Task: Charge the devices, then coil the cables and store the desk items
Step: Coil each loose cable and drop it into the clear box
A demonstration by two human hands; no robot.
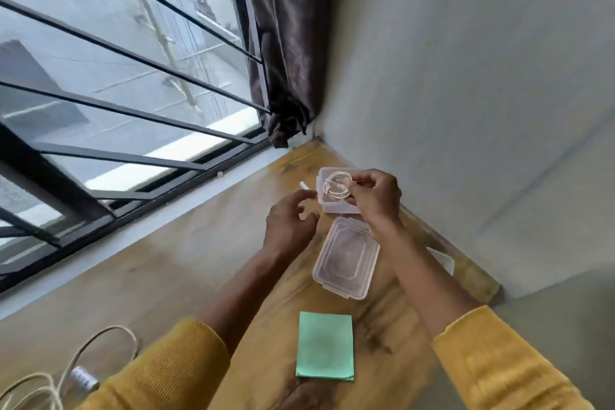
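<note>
Right hand (374,193) pinches the coiled white cable (337,186) over the clear box (336,206) at the desk's far corner. Left hand (289,220) hovers, fingers loosely curled, holding nothing. I'd lower the coil flat so it doesn't spring open.

- Box (336,206) near the desk's (186,263) far right corner; coiled cable (337,189) over it.
- Lid (346,258) just before the box.
- Pad (325,346) before the lid.
- Cord (83,353) at the near left edge.
</note>
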